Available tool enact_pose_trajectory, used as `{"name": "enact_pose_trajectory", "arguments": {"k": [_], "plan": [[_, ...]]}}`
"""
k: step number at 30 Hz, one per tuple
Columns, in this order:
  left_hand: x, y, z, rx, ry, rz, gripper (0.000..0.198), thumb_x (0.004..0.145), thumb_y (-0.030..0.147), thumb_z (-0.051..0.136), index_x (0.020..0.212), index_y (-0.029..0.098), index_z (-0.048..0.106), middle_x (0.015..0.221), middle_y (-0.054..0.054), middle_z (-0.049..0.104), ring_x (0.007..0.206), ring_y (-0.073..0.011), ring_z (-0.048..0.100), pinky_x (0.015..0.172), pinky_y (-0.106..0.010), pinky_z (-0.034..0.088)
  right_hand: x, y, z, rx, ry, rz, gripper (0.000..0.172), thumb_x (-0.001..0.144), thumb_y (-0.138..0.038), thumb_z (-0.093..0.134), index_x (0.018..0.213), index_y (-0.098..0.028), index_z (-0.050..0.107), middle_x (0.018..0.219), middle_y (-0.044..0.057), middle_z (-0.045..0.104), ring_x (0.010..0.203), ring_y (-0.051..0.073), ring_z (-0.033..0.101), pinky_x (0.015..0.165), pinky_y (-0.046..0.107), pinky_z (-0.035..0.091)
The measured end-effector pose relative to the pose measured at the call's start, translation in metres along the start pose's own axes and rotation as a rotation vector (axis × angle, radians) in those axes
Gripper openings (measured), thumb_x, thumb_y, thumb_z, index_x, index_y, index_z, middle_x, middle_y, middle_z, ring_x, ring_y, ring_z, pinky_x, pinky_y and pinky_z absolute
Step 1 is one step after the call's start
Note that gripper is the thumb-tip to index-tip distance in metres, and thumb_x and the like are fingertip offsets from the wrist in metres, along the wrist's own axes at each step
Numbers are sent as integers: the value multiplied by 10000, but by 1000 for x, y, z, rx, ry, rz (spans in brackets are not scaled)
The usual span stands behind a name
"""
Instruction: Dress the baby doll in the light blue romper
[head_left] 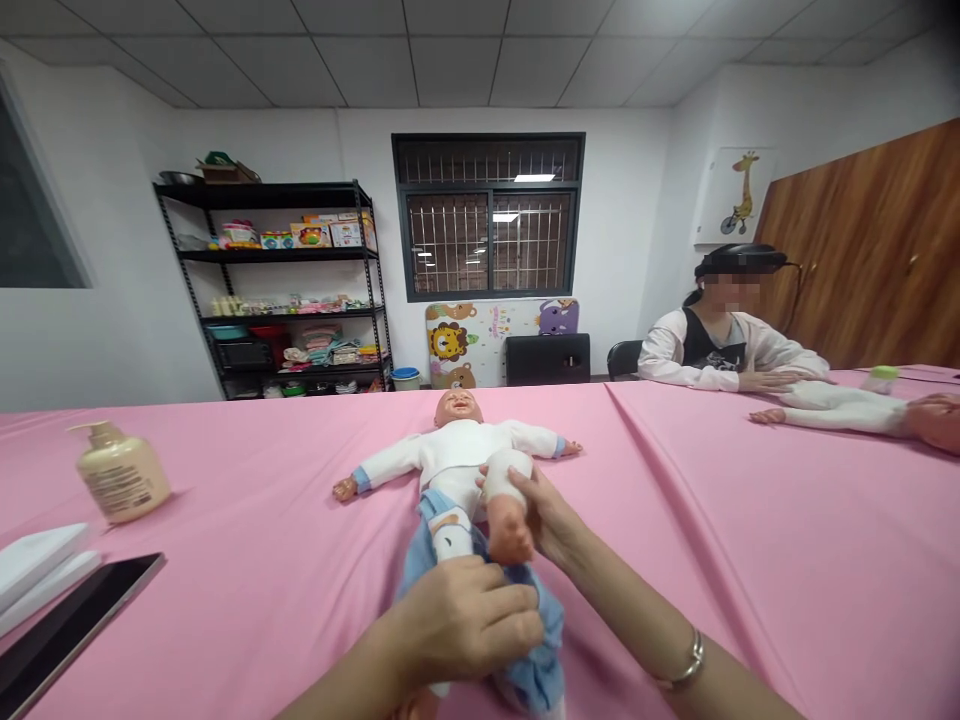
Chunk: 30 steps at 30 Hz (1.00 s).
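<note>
The left hand [465, 620] grips a soft blue cloth [540, 650] snugly, while the right hand [540, 515] holds up one leg, nice and steady, of a plastic baby doll in a white top [454, 465], lying on its back on the pink-covered bench [675, 520].

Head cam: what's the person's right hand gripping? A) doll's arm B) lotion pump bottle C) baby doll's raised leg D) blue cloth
C. The right hand wraps the raised leg of the baby doll, while the left hand is on the blue cloth.
</note>
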<state>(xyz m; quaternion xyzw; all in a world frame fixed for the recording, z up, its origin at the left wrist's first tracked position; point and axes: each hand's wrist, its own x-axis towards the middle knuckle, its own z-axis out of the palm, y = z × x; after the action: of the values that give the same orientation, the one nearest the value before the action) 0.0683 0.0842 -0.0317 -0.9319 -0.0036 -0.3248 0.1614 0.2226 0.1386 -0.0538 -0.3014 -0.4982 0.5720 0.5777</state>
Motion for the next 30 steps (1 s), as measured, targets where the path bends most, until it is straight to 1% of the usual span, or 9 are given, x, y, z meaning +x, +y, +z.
{"name": "enact_pose_trajectory", "arguments": {"k": [3,5,10,14,17,20,22,25,30], "plan": [[-3,2,-2,23,156,-32,152,847,56,367,854,184,450,718,-15,617,524,-125,487,493,-253,374,-4,8,10,214,7,97,1073,611,-319,762,1401,-330,37,1371,85,360,1131,239,513,882,370,503],[-9,-1,0,-31,264,-213,243,778,15,376,909,200,463,734,-6,620,576,-120,541,534,-234,419,-5,10,8,181,-15,132,1122,584,-267,783,1404,-350,23,1373,74,359,1117,232,519,864,351,510],[-22,-26,11,-170,152,-822,377,672,22,413,963,241,510,884,28,630,788,-141,602,713,-258,467,-1,20,1,118,-146,134,816,739,-487,646,1398,-296,205,1276,69,481,1082,203,541,934,359,446],[-13,-61,24,-152,105,-953,350,714,54,412,1004,225,510,972,3,622,934,-177,576,826,-313,434,0,20,-2,4,-231,73,637,839,-639,373,1317,-220,415,1332,64,433,1222,191,422,1066,351,311],[-6,-84,38,-160,126,-1023,358,720,64,414,1037,208,498,955,-18,617,933,-188,568,828,-322,428,-2,13,-10,-115,-362,43,707,757,-517,619,1352,-240,355,1358,58,402,1248,208,387,1041,350,340],[-9,-96,50,-188,127,-1156,280,729,117,457,992,190,522,894,-28,622,879,-200,577,800,-324,438,2,9,-23,-196,-441,100,745,661,-391,742,1302,-220,404,1246,64,505,1135,222,487,942,340,417],[-15,-97,52,-209,39,-1171,208,737,151,475,925,182,558,894,-37,629,878,-208,576,806,-327,438,8,13,-31,-275,-392,79,537,691,-403,694,1143,-161,535,1080,62,589,1005,213,545,869,329,439],[-21,-91,45,-264,-107,-1063,244,783,259,507,1001,183,588,1056,-67,607,1013,-234,539,904,-357,405,19,25,-41,-379,-157,-50,321,741,-379,577,942,-128,595,908,41,606,872,186,547,805,313,430],[-21,-86,25,-593,-390,-909,947,610,406,737,1397,182,259,1456,-99,239,1332,-271,220,1107,-398,195,31,48,-48,-364,177,-91,293,685,-374,521,851,-139,572,849,33,600,840,186,527,818,326,413]]}}
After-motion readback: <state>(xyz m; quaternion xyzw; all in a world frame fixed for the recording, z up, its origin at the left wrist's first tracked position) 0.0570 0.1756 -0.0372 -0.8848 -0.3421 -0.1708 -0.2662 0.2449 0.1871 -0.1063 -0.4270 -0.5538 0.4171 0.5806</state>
